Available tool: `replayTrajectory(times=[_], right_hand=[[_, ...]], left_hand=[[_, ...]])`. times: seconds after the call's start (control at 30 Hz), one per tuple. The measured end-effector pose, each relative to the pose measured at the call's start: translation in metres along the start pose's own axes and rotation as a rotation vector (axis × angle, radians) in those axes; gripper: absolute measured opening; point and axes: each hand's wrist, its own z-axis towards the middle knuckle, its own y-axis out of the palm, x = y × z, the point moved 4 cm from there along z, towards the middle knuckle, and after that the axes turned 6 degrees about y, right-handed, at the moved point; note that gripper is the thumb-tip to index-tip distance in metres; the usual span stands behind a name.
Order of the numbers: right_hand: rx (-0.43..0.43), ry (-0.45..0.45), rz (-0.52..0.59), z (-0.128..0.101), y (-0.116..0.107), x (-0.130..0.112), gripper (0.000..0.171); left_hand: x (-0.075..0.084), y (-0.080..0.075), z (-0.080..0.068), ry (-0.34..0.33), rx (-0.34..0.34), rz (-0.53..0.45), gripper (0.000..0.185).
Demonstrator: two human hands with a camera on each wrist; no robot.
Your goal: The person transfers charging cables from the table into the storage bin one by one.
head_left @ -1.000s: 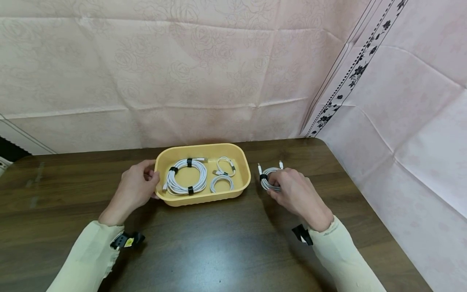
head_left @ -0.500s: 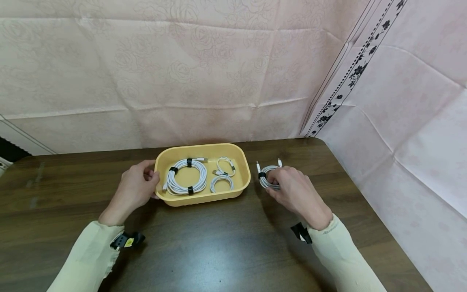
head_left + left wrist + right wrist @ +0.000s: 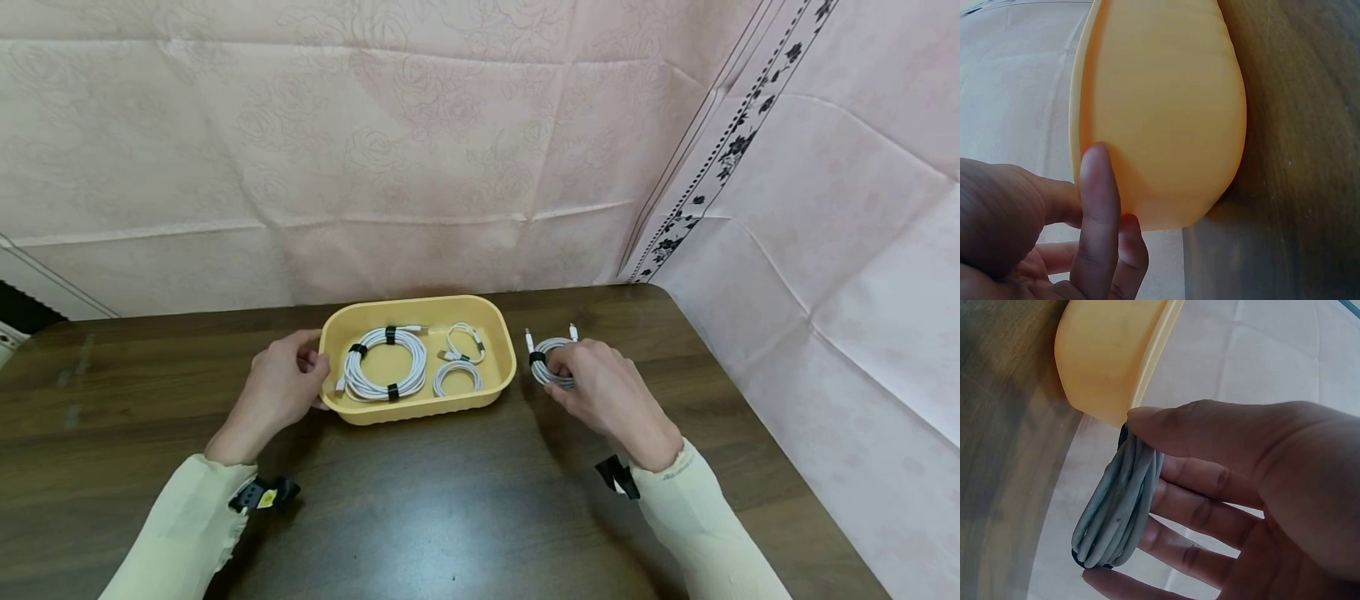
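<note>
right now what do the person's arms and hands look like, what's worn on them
Both hands, the left hand and right hand, are bare, with no gloves or rings visible. Each arm wears a pale cream long sleeve with a gathered cuff. A black strap wraps the left wrist, bearing a small yellow tag; another black strap wraps the right.

You have open bench [image 3: 465, 500] on the near side, between your sleeves. The yellow tray [image 3: 420, 407] blocks the middle, with only a narrow gap between its right wall and the coiled cable [image 3: 551, 372]. Far of the tray, the pink sheet [image 3: 390, 167] closes the way.
</note>
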Motion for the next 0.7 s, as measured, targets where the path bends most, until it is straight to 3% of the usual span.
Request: replayTrajectory(times=[0.3, 0.53, 0.7], right_hand=[[0.006, 0.000, 0.020, 0.0016, -0.0019, -0.0025, 0.037], [0.004, 0.005, 0.020, 0.0024, -0.0026, -0.0044, 0.025], [0.003, 0.004, 0.019, 0.0036, -0.0031, -0.0066, 0.029]], left_hand=[[0.0002, -0.0001, -0.0003, 0.004, 0.002, 0.002, 0.050], [0.0004, 0.0000, -0.0005, 0.007, 0.002, -0.003, 0.050], [0.0009, -0.0004, -0.0007, 0.004, 0.002, 0.001, 0.050]])
